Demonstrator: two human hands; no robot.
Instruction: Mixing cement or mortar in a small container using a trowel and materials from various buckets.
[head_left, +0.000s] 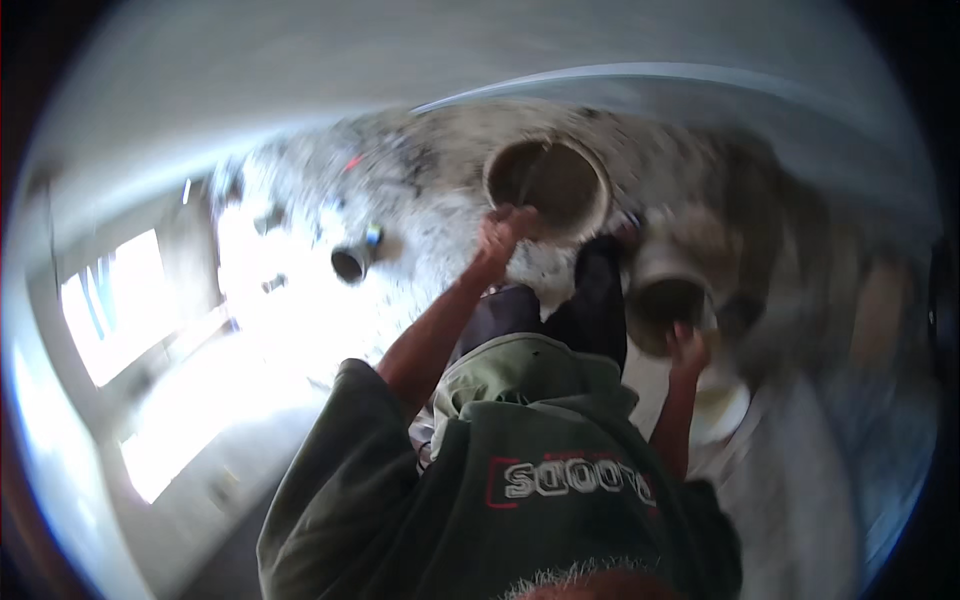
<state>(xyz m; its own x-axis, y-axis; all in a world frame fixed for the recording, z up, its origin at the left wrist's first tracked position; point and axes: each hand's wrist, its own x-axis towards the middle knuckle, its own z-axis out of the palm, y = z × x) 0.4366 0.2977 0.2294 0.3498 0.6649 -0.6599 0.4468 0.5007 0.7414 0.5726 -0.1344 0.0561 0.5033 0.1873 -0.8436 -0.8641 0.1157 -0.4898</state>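
Note:
Motion blurs much of the view. My left hand (508, 231) is closed at the near rim of a large round bucket (555, 234), whose wide mouth faces up. A thin line, perhaps its wire handle, crosses the dark opening from the hand to the far rim. On the right, a second bucket (651, 270) tilts with its opening towards me. My right hand (688, 349) grips it at the edge of the mouth; whether by rim or handle cannot be told. What either bucket contains is unclear.
Pale debris covers the rough floor (442, 180). A smaller bucket (351, 264) lies to the left in bright light from windows (120, 300). Behind my right hand is a round white container (724, 412). A wall (360, 67) runs along the far side.

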